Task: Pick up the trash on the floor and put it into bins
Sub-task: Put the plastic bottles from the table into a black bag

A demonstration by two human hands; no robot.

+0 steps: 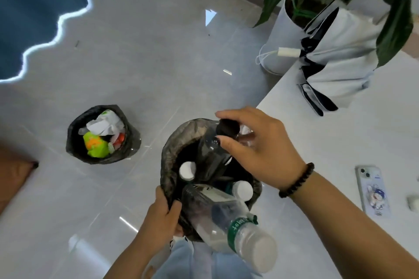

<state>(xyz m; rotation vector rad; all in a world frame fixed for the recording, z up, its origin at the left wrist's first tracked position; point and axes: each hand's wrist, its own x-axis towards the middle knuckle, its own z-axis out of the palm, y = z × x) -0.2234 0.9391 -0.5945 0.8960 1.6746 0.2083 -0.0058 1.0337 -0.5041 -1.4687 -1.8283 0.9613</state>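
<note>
Clear bottle [238, 229] juts out of near bin [167, 161], overfull. Left hand [163, 217] grips the bin's rim to steady it; right hand [256, 142] pinches dark-capped bottle [213, 149], pushing it in. Far bin [102, 133] sits well apart.

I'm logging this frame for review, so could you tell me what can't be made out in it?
Head view only:
- Bottom of the near bin: hidden by bottles.
- Dark-capped bottle: neck covered by the right hand.
- Left hand: fingertips hidden inside the liner.
- Phone: case print too small.
</note>
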